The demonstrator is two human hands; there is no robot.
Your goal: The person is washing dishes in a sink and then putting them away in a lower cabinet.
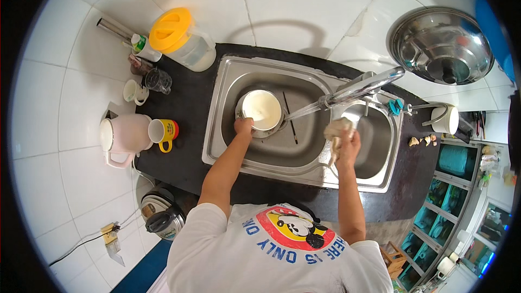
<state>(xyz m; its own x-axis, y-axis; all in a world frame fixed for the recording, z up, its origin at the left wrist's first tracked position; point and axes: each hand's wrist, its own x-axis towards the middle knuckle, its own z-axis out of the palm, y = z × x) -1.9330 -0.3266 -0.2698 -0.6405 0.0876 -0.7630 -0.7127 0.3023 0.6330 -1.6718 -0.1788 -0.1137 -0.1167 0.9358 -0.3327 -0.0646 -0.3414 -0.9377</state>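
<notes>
My left hand grips the near rim of a white bowl that rests on other dishes in the large sink basin. My right hand holds a crumpled beige cloth over the divider between the two basins. A chrome faucet reaches over the large basin, and its water stream falls beside the bowl's right edge. A thin dark stick, perhaps a chopstick, lies on the basin floor right of the bowl.
Left on the black counter stand a yellow-lidded pitcher, a glass mug, a white cup, a yellow mug and a pink kettle. A teal brush and a large steel lid are at the right.
</notes>
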